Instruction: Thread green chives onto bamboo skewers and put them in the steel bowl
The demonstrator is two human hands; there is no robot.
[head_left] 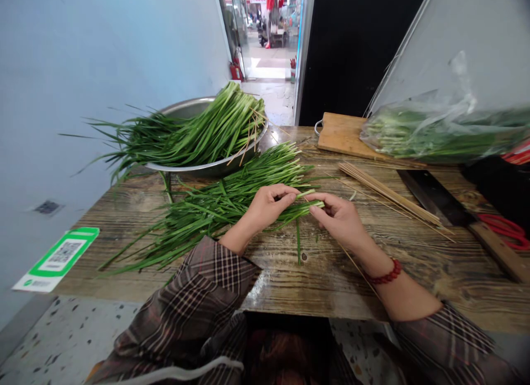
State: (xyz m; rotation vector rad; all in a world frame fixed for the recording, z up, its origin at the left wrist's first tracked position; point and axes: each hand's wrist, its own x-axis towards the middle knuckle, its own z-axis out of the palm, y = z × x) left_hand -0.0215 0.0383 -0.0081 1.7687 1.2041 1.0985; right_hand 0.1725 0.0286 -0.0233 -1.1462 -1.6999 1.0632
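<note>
My left hand is closed, thumb and forefinger pinching the pale stem end of a chive stalk. Facing it, my right hand is closed around a thin bamboo skewer, which slants back under the wrist toward the table's front edge. Its fingertips also touch the cut chive ends, and the skewer's tip seems to show between the two hands. Under and beyond my left hand lies a loose pile of green chives, leaves pointing left. My fingers partly hide where skewer and stems meet.
A metal basin heaped with chives and skewers stands at the back left. To the right lie a bundle of skewers, a cleaver, red-handled scissors, a cutting board and a plastic bag of greens.
</note>
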